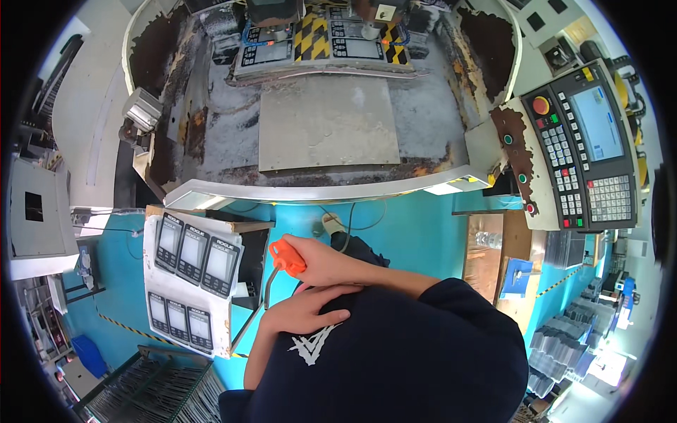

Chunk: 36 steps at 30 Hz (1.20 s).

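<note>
Right hand [321,262] closed around the orange plastic handle [286,255] of a bent grey metal tool [270,285], held close against the chest of a dark navy sweatshirt [395,352]. Left hand [300,312] open, fingers spread flat on the same sweatshirt just below the tool, gripping nothing. Tool hanging over the teal floor [416,233], between the body and the right edge of a white board [185,282] carrying two rows of black rectangular display frames [199,255]. Ahead, beyond the pale curved front rim, a worn, rust-stained machine bed with a bare grey metal plate [328,121] at its centre and more dark frames clamped at the far edge. Grey control panel with screen and keypad [585,151] at the right. By appearance, work paused: tool in hand but touching no part, frames on the board untouched.
</note>
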Each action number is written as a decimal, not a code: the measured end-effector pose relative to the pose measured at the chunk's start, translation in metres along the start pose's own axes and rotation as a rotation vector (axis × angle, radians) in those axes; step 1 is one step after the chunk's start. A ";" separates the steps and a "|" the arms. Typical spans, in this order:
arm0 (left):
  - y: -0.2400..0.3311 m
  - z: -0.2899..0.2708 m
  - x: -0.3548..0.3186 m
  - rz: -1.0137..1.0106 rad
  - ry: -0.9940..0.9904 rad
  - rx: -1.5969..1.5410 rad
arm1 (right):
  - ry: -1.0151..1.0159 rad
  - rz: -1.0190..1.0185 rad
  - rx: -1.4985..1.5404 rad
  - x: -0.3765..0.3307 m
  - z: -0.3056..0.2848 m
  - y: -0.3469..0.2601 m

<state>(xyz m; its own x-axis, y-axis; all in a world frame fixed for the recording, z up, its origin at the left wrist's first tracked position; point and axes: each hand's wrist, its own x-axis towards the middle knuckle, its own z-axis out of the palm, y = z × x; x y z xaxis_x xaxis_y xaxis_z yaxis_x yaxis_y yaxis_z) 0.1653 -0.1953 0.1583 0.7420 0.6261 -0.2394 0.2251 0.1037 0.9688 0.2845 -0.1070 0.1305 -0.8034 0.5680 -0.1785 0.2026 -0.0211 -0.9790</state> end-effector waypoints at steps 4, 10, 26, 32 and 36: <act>0.002 0.000 -0.001 0.020 0.024 0.059 | 0.006 -0.005 -0.015 0.000 -0.003 0.000; 0.002 0.002 -0.001 0.020 0.006 -0.019 | -0.012 -0.014 0.057 0.006 0.004 -0.018; 0.003 -0.005 -0.004 -0.003 -0.014 -0.020 | -0.011 -0.049 0.068 0.006 0.002 -0.005; -0.017 -0.004 -0.014 -0.037 0.010 -0.197 | -0.013 -0.187 0.078 0.021 0.003 0.017; 0.022 0.016 -0.016 -0.211 0.295 -0.139 | 0.038 -0.153 0.074 -0.007 -0.023 -0.017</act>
<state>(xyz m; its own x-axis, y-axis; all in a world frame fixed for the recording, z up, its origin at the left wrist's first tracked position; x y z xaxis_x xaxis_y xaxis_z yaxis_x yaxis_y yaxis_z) 0.1680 -0.2153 0.1823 0.4703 0.7732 -0.4254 0.2507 0.3452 0.9045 0.2994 -0.0912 0.1504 -0.7997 0.5999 -0.0246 0.0367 0.0079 -0.9993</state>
